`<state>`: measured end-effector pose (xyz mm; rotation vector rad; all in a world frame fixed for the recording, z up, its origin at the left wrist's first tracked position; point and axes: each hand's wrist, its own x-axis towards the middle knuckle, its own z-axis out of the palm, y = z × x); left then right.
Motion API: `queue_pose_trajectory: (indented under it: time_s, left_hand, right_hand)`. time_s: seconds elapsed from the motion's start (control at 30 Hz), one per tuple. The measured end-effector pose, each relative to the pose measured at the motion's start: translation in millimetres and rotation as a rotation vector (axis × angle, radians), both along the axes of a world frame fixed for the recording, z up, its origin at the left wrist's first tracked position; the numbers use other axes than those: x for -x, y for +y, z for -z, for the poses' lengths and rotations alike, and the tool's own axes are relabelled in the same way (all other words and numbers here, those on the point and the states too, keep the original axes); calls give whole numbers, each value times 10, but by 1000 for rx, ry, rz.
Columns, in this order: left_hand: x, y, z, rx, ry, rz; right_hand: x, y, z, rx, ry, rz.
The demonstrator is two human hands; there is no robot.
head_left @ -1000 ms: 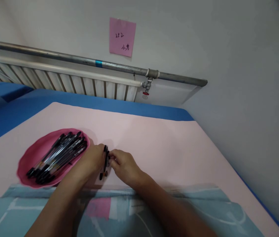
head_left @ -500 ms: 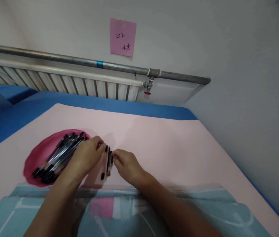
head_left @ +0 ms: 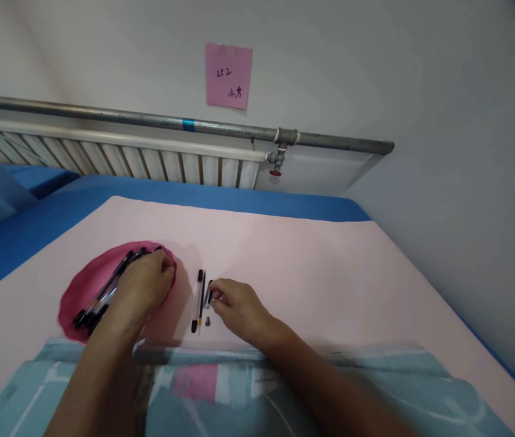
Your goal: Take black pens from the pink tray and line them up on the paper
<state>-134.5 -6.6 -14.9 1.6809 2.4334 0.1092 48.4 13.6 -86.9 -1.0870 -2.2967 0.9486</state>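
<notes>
Pale grey wall closes off the far side, with a pink square paper note point(head_left: 229, 75) carrying dark handwriting stuck to it. Below the note a grey metal pipe point(head_left: 125, 114) runs across, and under that stands a white ribbed radiator point(head_left: 148, 161) with a small red valve knob point(head_left: 275, 177) at its right end. A blue cover point(head_left: 262, 203) lies in front of the radiator, and a large pale pink sheet point(head_left: 330, 273) is spread on top of it. Teal patterned cloth point(head_left: 376, 388) fills the near edge of the view, and both forearms come in over it.

On the left part of the pink sheet sits a magenta oval plate point(head_left: 73, 303) holding a bundle of black-capped clear plastic pens point(head_left: 102, 294), all lying roughly parallel and pointing up to the right. The left hand point(head_left: 141, 285) rests on the plate over the upper ends of these pens, fingers curled downward. Whether they grip a pen I cannot tell, since the hand covers them.

Just right of the plate, a single clear-barrelled pen with black ends point(head_left: 197, 301) lies flat on the pink sheet, nearly upright in the view, with a thin dark refill point(head_left: 203, 290) right beside it. A tiny dark cone-shaped pen tip point(head_left: 208, 321) lies near its lower end. The right hand point(head_left: 239, 306) is just beside these parts, thumb and forefinger closed together on a short black pen piece point(head_left: 209, 292), which is low over the sheet.
</notes>
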Motion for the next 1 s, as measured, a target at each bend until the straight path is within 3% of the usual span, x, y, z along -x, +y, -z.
queue_pose_trajectory:
  time_s: [0.63,0.83,1.0]
  left_hand:
    - [2,6,-12,-59,3,-21]
    - [-9,-7,-32,-70,3,-33]
    - [17,-1,-36,-69,9,-23]
  right_hand:
    - [121,-73,-39,-253,-211,-193]
    - [104,-44,-122,-217,-178,-168]
    - [-11,-56,-315,-53,-279,-154]
